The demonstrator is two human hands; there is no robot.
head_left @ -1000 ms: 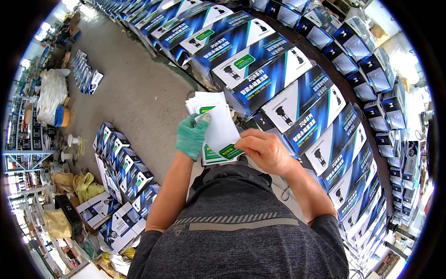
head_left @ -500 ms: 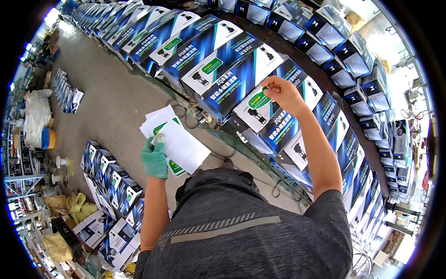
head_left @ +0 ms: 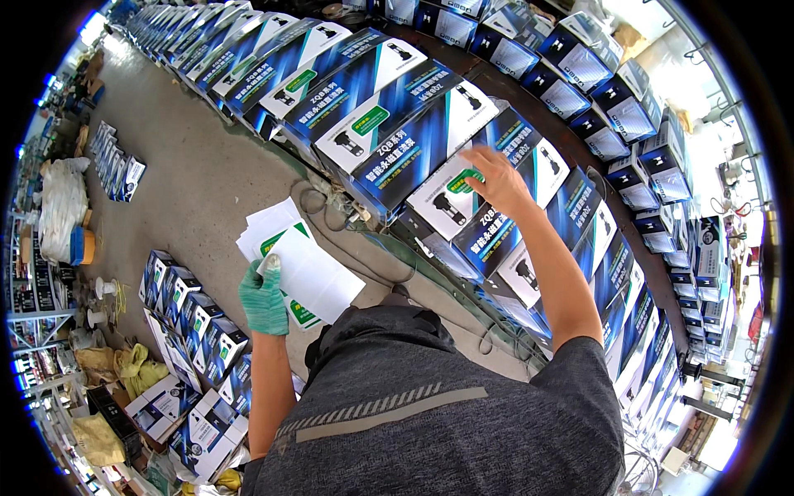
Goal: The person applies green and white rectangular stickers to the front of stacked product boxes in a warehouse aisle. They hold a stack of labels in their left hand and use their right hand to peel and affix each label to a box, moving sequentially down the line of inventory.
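My left hand (head_left: pixel 265 302), in a pale green knitted glove, is closed round a fanned bunch of white-backed sticker sheets (head_left: pixel 319 276). Green printed labels show between those sheets, and the thumb presses on top. My bare right hand (head_left: pixel 503 188) lies over a blue, black and white cardboard box (head_left: pixel 434 207), fingers stretched out and slightly blurred. Under its fingertips is a green oval-cornered sticker (head_left: pixel 460 183) on the box's white panel, partly covered by the hand. The neighbouring box (head_left: pixel 343 147) bears a similar green sticker (head_left: pixel 370 121).
A long row of matching boxes (head_left: pixel 331 95) curves past on a low stand. More boxes (head_left: pixel 571 91) are stacked behind it. On the concrete floor (head_left: pixel 198 182) stand further boxes (head_left: pixel 198 318) at lower left. Cables (head_left: pixel 331 211) lie along the stand's foot.
My right hand has gone from pinching the green sticker's edge to stretched fingers over it. The sticker now lies on the box. My left hand still holds the sheets.
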